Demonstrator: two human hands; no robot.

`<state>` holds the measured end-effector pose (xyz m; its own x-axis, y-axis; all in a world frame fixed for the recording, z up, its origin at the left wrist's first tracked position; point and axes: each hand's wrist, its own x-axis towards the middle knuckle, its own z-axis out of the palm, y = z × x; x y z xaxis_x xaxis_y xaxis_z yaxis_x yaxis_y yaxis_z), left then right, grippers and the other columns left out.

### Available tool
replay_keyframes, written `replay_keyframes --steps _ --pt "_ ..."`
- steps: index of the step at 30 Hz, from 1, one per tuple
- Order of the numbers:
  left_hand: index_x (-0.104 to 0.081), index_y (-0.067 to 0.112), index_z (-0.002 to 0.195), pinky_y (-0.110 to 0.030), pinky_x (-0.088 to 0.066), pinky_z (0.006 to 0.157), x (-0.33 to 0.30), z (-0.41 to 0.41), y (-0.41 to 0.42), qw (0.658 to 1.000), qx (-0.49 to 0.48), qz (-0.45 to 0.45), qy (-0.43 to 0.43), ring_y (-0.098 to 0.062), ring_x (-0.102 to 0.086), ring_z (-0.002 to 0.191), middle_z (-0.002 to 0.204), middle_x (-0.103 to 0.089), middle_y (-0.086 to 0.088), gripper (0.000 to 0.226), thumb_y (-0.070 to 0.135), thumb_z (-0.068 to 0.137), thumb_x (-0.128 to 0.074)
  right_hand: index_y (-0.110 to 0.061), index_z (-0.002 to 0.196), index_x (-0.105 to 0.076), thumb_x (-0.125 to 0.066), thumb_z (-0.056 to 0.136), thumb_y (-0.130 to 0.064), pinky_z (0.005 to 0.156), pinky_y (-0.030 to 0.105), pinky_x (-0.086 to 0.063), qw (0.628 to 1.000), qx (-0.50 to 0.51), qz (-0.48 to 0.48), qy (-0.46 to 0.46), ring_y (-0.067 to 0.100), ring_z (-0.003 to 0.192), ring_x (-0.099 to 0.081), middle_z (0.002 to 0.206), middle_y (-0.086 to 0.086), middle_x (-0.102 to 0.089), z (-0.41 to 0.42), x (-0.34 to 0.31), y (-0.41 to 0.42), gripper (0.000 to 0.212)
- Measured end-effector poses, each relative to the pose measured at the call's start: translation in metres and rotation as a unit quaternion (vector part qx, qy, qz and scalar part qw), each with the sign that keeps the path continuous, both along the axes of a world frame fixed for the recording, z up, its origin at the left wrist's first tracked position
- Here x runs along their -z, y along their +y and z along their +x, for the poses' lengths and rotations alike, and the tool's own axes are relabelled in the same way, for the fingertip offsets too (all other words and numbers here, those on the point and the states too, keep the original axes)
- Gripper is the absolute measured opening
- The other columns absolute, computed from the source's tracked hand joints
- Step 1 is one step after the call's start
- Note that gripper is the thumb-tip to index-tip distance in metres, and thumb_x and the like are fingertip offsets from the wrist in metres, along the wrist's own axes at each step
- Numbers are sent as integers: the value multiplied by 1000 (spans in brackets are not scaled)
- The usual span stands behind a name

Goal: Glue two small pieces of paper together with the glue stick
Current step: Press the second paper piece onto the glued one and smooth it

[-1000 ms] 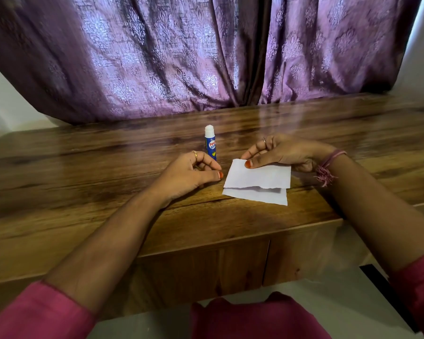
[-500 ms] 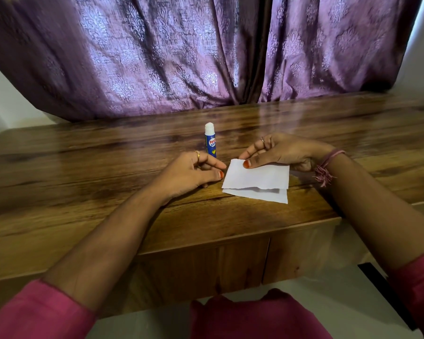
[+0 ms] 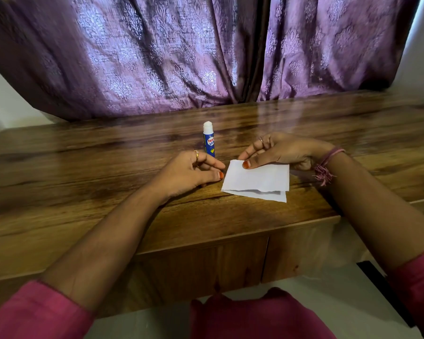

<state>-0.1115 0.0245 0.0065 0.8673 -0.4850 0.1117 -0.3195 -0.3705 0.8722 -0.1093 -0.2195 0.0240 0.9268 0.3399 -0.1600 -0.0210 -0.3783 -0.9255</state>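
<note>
Two small white pieces of paper lie stacked on the wooden table (image 3: 83,172). The top piece (image 3: 257,178) covers most of the lower piece (image 3: 267,195), which shows as a strip along the near edge. My right hand (image 3: 282,150) holds the top piece at its far left corner, thumb on top and fingers behind the edge. My left hand (image 3: 189,172) rests loosely curled just left of the papers, touching neither, with nothing in it. A blue glue stick (image 3: 209,140) with a white cap stands upright just behind my left hand.
A purple patterned curtain (image 3: 181,57) hangs along the table's far edge. The table's front edge (image 3: 230,237) runs close below the papers, with cabinet doors under it. Bare wood stretches left and right of my hands.
</note>
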Motion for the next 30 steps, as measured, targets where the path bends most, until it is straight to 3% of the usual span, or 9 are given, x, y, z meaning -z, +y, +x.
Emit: replay_keyframes --steps 30 --pt "-73 23 92 -7 -42 56 3 3 1 1000 9 9 -20 8 -55 58 71 -66 13 16 15 78 -75 -13 88 -73 -71 80 -3 49 21 -55 1000 -5 11 1 15 64 -73 80 7 -77 -1 1 -1 13"
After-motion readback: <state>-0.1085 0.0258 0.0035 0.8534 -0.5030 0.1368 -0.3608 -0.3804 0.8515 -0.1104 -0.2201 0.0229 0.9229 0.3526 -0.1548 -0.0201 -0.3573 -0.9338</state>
